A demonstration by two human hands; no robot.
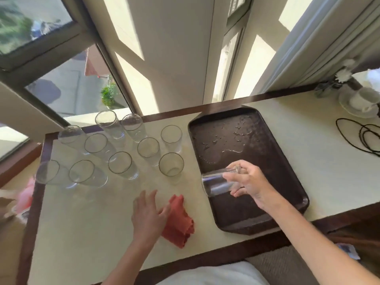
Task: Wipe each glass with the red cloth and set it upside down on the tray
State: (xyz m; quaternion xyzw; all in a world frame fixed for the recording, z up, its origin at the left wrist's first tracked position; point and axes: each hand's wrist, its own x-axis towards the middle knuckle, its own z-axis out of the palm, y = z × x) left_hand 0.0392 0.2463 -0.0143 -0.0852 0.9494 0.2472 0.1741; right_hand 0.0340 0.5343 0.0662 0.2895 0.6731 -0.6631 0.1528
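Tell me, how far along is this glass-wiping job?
Barely begun. The brown tray holds no glasses yet, only water streaks. The right hand holds one glass tilted on its side above the tray, not set down. The left hand rests on the red cloth. Ten upright glasses remain on the table.

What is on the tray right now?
No glass stands on the brown tray yet, only water streaks. The right hand holds one glass tilted above it, hiding that patch.
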